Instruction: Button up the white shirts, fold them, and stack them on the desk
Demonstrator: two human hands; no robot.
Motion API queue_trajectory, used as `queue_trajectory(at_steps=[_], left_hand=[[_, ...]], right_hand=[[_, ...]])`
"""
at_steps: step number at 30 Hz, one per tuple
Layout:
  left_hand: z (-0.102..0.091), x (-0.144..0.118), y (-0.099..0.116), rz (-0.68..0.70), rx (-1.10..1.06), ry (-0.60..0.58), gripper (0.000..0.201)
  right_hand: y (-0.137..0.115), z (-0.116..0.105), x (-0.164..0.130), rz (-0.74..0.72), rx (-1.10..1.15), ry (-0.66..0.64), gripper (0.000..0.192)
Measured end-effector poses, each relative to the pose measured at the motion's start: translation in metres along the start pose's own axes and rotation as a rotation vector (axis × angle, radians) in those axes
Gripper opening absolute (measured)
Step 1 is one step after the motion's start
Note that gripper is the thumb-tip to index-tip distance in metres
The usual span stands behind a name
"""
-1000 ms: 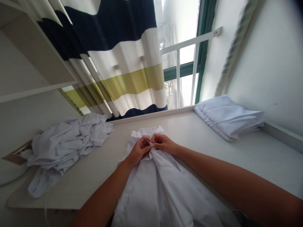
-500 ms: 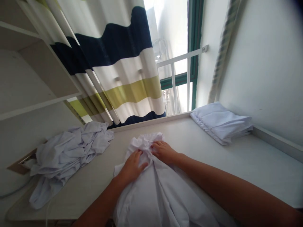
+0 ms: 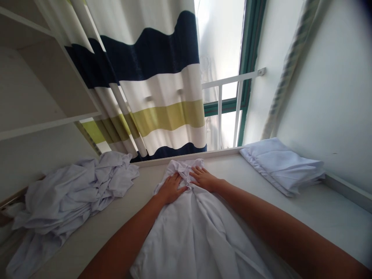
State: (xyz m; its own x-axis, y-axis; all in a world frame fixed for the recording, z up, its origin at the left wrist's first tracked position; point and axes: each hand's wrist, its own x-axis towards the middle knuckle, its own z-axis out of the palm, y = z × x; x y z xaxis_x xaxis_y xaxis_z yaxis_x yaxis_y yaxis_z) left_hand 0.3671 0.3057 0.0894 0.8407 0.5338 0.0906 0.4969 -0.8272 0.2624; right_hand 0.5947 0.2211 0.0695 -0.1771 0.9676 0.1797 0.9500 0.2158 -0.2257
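A white cloth garment point(image 3: 186, 232) lies lengthwise on the white tabletop point(image 3: 116, 217), its gathered far end crumpled near the back edge. My left hand point(image 3: 172, 189) rests on the left side of that gathered end, fingers stretched forward and thumb out to the right. On the right side my right hand point(image 3: 203, 179) lies flat with its fingers spread over the cloth. Both palms press on the fabric, and neither hand grips it. Which kind of garment it is cannot be made out.
A rumpled heap of white cloth point(image 3: 72, 193) lies at the left. Folded white garments point(image 3: 281, 162) are stacked at the back right against the raised edge point(image 3: 348, 190). A striped curtain point(image 3: 151, 89) and a white railing point(image 3: 223, 82) stand behind; a shelf point(image 3: 46, 89) overhangs the left.
My fingers have spread and flattened on the gathered end, where they were more curled before. The camera view has shifted slightly, and the cloth's far end looks flatter.
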Motion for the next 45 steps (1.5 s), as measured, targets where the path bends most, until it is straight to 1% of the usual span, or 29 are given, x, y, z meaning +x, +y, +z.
queue_trajectory(at_steps=[3, 5, 7, 9, 10, 11, 12, 14, 16, 17, 19, 21, 23, 25, 27, 29, 31, 33, 35, 38, 41, 45], left_hand=[[-0.002, 0.005, -0.005, 0.041, -0.091, 0.062, 0.061], [-0.007, 0.003, -0.003, 0.051, -0.129, 0.099, 0.054], [-0.016, -0.005, 0.003, 0.046, -0.146, 0.188, 0.051], [-0.027, -0.019, 0.010, 0.003, -0.141, 0.320, 0.043], [-0.032, -0.027, 0.014, -0.033, -0.137, 0.359, 0.037], [-0.037, -0.036, 0.017, -0.078, -0.144, 0.356, 0.034], [-0.040, -0.046, 0.020, -0.128, -0.162, 0.307, 0.035], [-0.042, -0.064, 0.025, -0.222, -0.217, 0.145, 0.042], [-0.038, -0.075, 0.028, -0.290, -0.246, 0.014, 0.050], [-0.036, -0.078, 0.029, -0.310, -0.244, -0.019, 0.052], [-0.032, -0.076, 0.031, -0.316, -0.230, -0.042, 0.043], [-0.032, -0.069, 0.034, -0.300, -0.217, -0.030, 0.026], [-0.036, -0.062, 0.038, -0.290, -0.197, -0.007, 0.014], [-0.043, -0.059, 0.041, -0.294, -0.178, 0.004, 0.007], [-0.051, -0.061, 0.044, -0.317, -0.152, 0.015, 0.006], [-0.060, -0.068, 0.046, -0.360, -0.114, 0.039, 0.011], [-0.070, -0.076, 0.046, -0.420, -0.075, 0.051, 0.018], [-0.079, -0.082, 0.045, -0.488, -0.058, 0.025, 0.020], [-0.089, -0.087, 0.044, -0.549, -0.065, -0.023, 0.018], [-0.102, -0.089, 0.046, -0.600, -0.115, -0.058, 0.026], [-0.112, -0.090, 0.055, -0.615, -0.239, -0.067, 0.034], [-0.121, -0.086, 0.073, -0.600, -0.438, -0.084, 0.056]], right_hand=[[0.004, 0.004, 0.007, 0.028, 0.046, 0.017, 0.067], [0.003, 0.000, 0.008, 0.061, 0.088, 0.043, 0.066], [0.000, -0.013, 0.003, 0.116, 0.128, 0.104, 0.064], [-0.003, -0.033, -0.010, 0.186, 0.149, 0.199, 0.062], [-0.006, -0.044, -0.019, 0.213, 0.160, 0.244, 0.061], [-0.008, -0.055, -0.031, 0.227, 0.183, 0.271, 0.061], [-0.011, -0.065, -0.044, 0.233, 0.219, 0.270, 0.060], [-0.019, -0.077, -0.072, 0.253, 0.326, 0.178, 0.057], [-0.028, -0.081, -0.097, 0.312, 0.406, 0.032, 0.054], [-0.033, -0.079, -0.106, 0.342, 0.418, -0.024, 0.052], [-0.042, -0.073, -0.117, 0.367, 0.421, -0.066, 0.047], [-0.048, -0.068, -0.120, 0.357, 0.416, -0.038, 0.038], [-0.051, -0.065, -0.117, 0.359, 0.418, 0.022, 0.033], [-0.049, -0.064, -0.114, 0.384, 0.432, 0.091, 0.034], [-0.044, -0.062, -0.111, 0.433, 0.457, 0.143, 0.039], [-0.037, -0.059, -0.110, 0.482, 0.491, 0.147, 0.038], [-0.031, -0.054, -0.109, 0.497, 0.529, 0.132, 0.028], [-0.029, -0.051, -0.109, 0.492, 0.565, 0.144, 0.017], [-0.027, -0.051, -0.108, 0.486, 0.609, 0.184, 0.015], [-0.027, -0.059, -0.108, 0.471, 0.712, 0.243, 0.021], [-0.029, -0.073, -0.111, 0.432, 0.859, 0.264, 0.024], [-0.041, -0.093, -0.114, 0.365, 1.062, 0.263, 0.026]])
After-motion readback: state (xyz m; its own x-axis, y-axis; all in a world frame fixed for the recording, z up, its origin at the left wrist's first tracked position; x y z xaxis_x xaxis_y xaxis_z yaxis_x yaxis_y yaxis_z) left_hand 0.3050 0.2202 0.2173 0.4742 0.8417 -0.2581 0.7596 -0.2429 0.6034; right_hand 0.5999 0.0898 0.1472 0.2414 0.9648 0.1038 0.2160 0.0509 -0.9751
